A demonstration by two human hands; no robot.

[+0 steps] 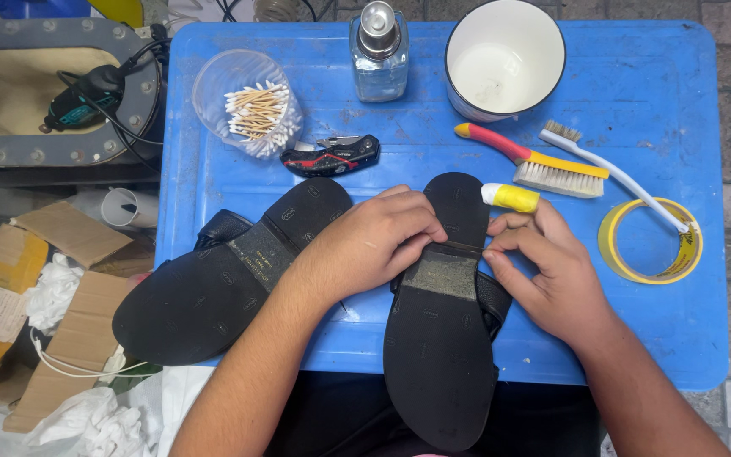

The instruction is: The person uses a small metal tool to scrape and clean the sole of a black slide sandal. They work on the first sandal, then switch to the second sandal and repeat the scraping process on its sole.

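Two black sandals sole-up on the blue table. Right sandal sits centre to lower centre of frame, long axis near vertical, narrower rounded end pointing to the top of the frame, wide end hanging over the table's near edge at the bottom. A rough grey patch shows across its mid sole.

Left hand lies palm-down over the sandal's left edge at mid length, fingers curled and pressing on the sole, wrapped loosely rather than clenched. Right hand is on the right edge at the same height, fingertips pinched onto the rim next to the grey patch. A small white tube with yellow cap lies just above that hand, touching or nearly so; can't tell if it's gripped.

Left sandal lies left of centre, long axis diagonal, lower left to upper right, untouched.

Upper frame: cup of cotton swabs, folding knife, glass bottle, white bowl. Right: two brushes, yellow tape roll.
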